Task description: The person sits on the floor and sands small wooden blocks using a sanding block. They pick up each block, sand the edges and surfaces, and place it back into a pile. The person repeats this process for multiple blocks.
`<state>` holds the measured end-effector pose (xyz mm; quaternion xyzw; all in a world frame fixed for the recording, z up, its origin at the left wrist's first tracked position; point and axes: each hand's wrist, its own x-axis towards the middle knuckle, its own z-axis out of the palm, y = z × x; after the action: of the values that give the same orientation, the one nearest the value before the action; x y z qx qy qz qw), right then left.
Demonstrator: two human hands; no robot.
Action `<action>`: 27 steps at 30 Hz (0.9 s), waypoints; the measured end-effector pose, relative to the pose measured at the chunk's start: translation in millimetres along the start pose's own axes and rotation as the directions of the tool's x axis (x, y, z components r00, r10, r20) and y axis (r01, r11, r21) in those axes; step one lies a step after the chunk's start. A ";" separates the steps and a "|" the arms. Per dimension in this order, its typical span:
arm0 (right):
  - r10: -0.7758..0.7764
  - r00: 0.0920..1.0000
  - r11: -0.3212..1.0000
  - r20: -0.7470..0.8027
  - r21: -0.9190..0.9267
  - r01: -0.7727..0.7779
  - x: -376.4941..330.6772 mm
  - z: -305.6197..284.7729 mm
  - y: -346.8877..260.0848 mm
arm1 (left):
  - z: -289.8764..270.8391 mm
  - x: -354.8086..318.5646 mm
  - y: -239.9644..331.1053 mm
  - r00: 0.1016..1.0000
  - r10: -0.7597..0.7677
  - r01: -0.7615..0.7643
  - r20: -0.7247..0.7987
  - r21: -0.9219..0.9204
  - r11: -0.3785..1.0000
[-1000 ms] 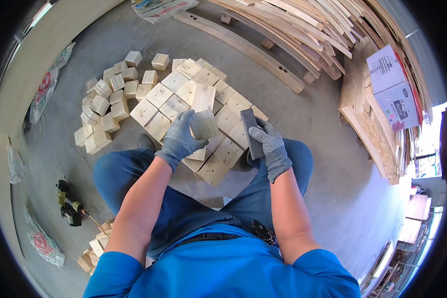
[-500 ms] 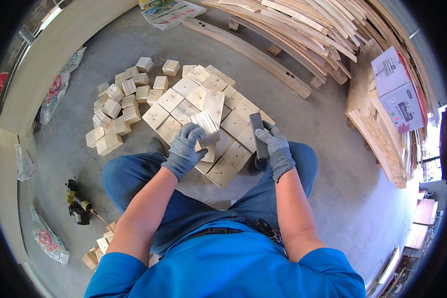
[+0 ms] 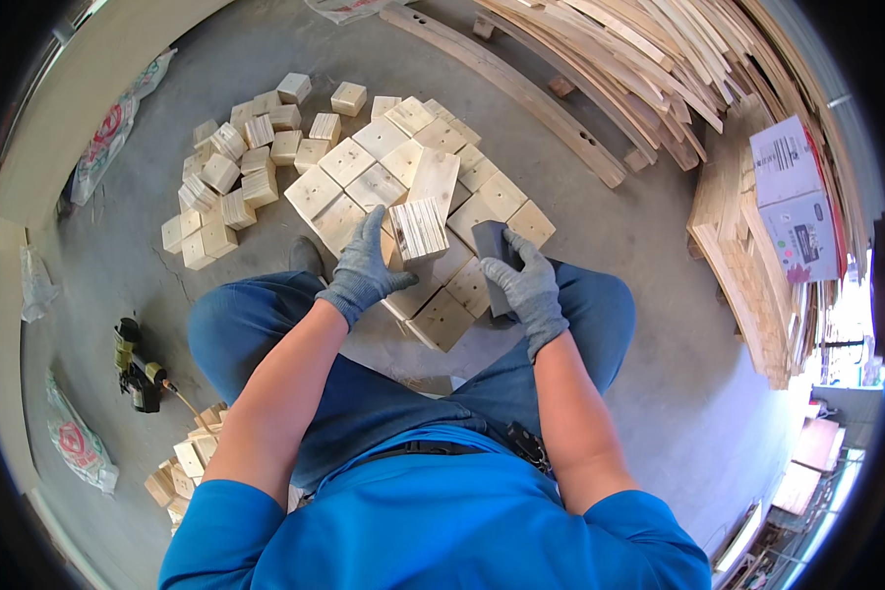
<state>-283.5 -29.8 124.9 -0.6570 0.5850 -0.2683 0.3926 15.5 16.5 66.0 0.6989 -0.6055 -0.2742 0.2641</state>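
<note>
A wooden block [image 3: 420, 232] with a striped, layered face turned up sits on a cluster of pale wood blocks [image 3: 374, 185] between my knees. At its left side is my left hand [image 3: 366, 264], in a grey glove, with fingers spread and thumb apart; whether the fingertips touch the block I cannot tell. My gloved right hand [image 3: 531, 288] grips a dark grey rectangular block [image 3: 490, 239], held upright at the right of the cluster. A longer wood piece [image 3: 435, 174] lies on the blocks behind the striped one.
Loose wood blocks [image 3: 256, 157] are heaped at the far left. A nail gun [image 3: 136, 369] with a hose lies on the floor at left, near more blocks [image 3: 182, 470]. Long planks [image 3: 619, 59] are stacked at the far right, beside a cardboard box [image 3: 795, 197].
My left hand has come off the top of the striped block to its left side and opened. That block now shows its striped face upward. My right hand has shifted left with the dark grey block.
</note>
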 end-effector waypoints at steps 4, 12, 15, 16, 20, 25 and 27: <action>-0.237 0.972 0.941 -0.013 -0.251 0.226 -17.9 15.6 -13.7 | 26.5 19.3 1.1 0.994 -0.037 0.059 0.103 -0.224 0.973; -0.403 0.905 0.703 0.136 -0.587 0.402 -15.0 53.0 -57.3 | 44.8 30.9 -17.6 0.991 0.122 -0.067 0.052 -0.597 0.799; -0.414 0.898 0.718 0.147 -0.554 0.422 13.6 64.2 -65.4 | 23.9 22.0 -8.5 0.998 0.057 -0.056 -0.007 -0.350 0.935; -0.420 0.897 0.718 0.140 -0.553 0.423 28.4 70.2 -68.3 | 23.4 21.1 -10.0 0.999 0.045 -0.046 -0.012 -0.315 0.948; -0.349 0.929 0.708 0.125 -0.614 0.349 96.6 89.9 -88.6 | 31.7 25.7 -11.5 0.998 0.060 -0.063 -0.022 -0.450 0.891; -0.309 0.939 0.658 0.150 -0.680 0.325 101.8 92.5 -100.0 | 36.7 25.7 -8.7 0.998 0.060 -0.055 -0.006 -0.501 0.864; -0.262 0.951 0.671 0.164 -0.677 0.302 78.9 88.3 -106.6 | 25.6 22.4 -3.0 0.999 0.033 -0.019 0.023 -0.457 0.889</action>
<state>-138.8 -88.4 156.5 -0.8448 0.5234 -0.0692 0.0863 2.1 -6.3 44.2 0.6050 -0.5372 -0.4157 0.4155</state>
